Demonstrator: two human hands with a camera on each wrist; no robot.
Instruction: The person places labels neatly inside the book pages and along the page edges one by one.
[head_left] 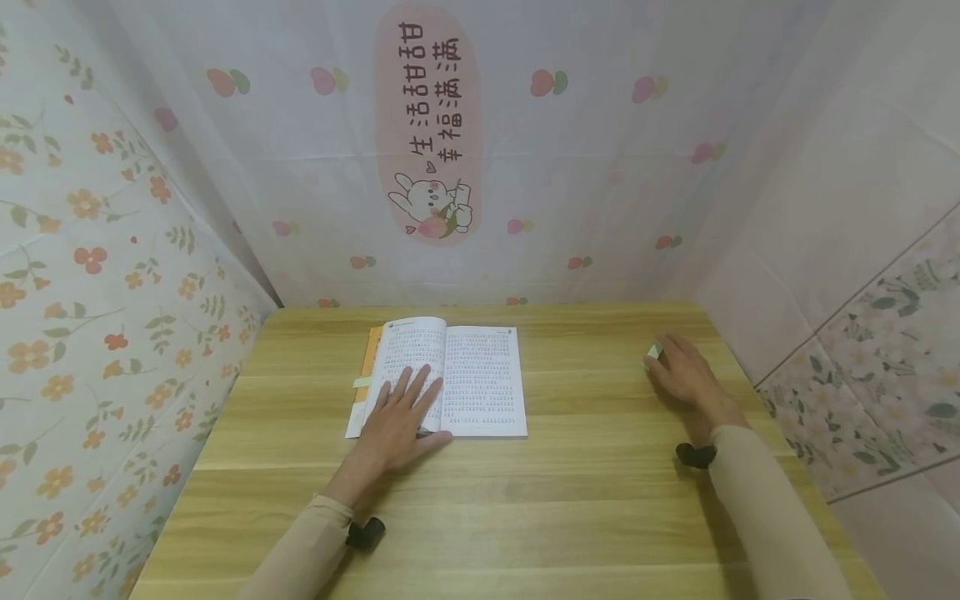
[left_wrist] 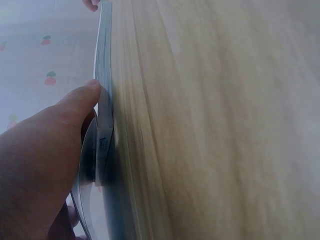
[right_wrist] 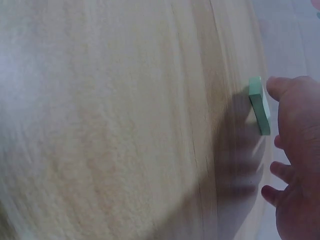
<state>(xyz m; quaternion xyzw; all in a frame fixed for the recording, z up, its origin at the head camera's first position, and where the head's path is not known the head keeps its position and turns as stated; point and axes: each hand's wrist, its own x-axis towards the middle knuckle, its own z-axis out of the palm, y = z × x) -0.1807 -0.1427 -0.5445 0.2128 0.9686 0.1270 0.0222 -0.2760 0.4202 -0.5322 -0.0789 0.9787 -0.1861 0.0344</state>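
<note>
An open book (head_left: 483, 383) with printed pages lies on the table at centre left. My left hand (head_left: 397, 421) rests spread on its left page, with the thumb along the bottom edge by the fold. In the left wrist view the thumb (left_wrist: 82, 102) touches the book's page block (left_wrist: 104, 75). A pale green strip (head_left: 362, 382) sticks out from the book's left side. Far to the right, my right hand (head_left: 686, 377) is over a small pale green pad (right_wrist: 259, 106) on the table. Its thumb is close beside the pad; whether they touch I cannot tell.
The wooden table (head_left: 585, 500) meets a patterned curtain (head_left: 600, 167) at the back. Floral cloth (head_left: 97, 317) stands along the left, and a panelled wall covering (head_left: 885, 375) along the right. A black wrist camera (head_left: 365, 533) sits at the left sleeve, another (head_left: 695, 455) at the right.
</note>
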